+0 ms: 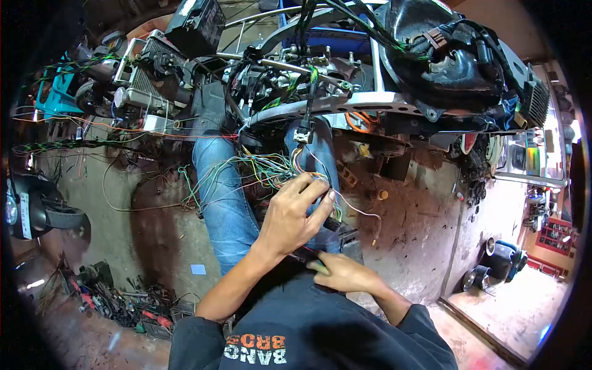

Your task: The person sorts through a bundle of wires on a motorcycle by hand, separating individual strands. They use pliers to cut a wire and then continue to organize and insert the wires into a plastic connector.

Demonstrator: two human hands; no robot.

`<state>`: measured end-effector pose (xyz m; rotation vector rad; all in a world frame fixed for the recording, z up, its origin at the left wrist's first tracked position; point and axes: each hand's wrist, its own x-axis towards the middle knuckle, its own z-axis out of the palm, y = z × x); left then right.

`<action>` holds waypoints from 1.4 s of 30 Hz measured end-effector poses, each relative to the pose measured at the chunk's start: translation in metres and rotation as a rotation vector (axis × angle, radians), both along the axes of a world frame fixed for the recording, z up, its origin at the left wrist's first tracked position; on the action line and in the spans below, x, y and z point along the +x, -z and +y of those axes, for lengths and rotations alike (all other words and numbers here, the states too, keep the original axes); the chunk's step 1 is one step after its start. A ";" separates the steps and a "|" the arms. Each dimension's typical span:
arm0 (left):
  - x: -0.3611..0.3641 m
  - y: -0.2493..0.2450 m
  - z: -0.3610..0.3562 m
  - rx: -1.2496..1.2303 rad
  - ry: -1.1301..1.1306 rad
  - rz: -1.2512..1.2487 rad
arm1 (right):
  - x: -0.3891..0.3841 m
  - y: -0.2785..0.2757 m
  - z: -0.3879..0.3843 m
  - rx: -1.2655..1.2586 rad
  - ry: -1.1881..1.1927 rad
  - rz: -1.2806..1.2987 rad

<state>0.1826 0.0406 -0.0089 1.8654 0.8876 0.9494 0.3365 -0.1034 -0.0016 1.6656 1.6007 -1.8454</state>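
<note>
My left hand [295, 213] is closed in a pinch on thin coloured wires [302, 177] above my lap. These wires run up to a pale connector [301, 135] that hangs from the harness, and many loose strands [246, 176] spread left across my jeans. Lower down, close to my shirt, my right hand [345, 272] is closed around a dark, long object [303, 254] with a yellow-green patch. Blur hides what kind of object it is.
A silver motorcycle frame [370, 98] with a black seat-side body [450, 61] stands before me. A radiator [157, 68] and battery [196, 24] are at the left. Tools [142, 314] lie on the floor behind left. A blue paper [198, 269] lies on the concrete.
</note>
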 end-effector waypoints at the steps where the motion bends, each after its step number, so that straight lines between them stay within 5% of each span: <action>1: 0.001 0.001 0.000 -0.043 0.015 0.000 | 0.008 -0.011 0.005 -0.084 0.042 0.036; 5: 0.004 0.008 -0.001 -0.134 0.063 0.015 | 0.048 -0.059 0.014 0.145 0.249 0.292; 11: 0.004 0.012 0.003 -0.046 0.115 -0.005 | 0.062 -0.068 0.021 0.511 0.424 0.154; 15: 0.003 0.007 0.001 -0.079 0.048 -0.033 | 0.061 -0.051 0.032 0.478 0.510 0.088; 20: -0.001 0.006 -0.006 -0.428 -0.024 -0.111 | 0.063 -0.042 0.047 0.350 0.553 0.180; 30: -0.010 -0.002 -0.003 -0.483 0.004 -0.023 | 0.062 -0.024 0.066 0.500 0.452 0.193; 33: -0.009 0.007 -0.004 -0.269 -0.006 -0.024 | 0.059 -0.013 0.060 0.416 0.603 0.313; 36: -0.008 0.004 -0.002 -0.256 -0.007 -0.027 | 0.055 -0.019 0.067 0.392 0.600 0.306; 40: -0.009 -0.007 -0.003 -0.548 -0.046 -0.116 | 0.056 -0.011 0.064 0.296 0.693 0.379; 42: -0.010 -0.004 -0.002 -0.413 -0.039 -0.082 | 0.057 -0.009 0.063 0.253 0.734 0.444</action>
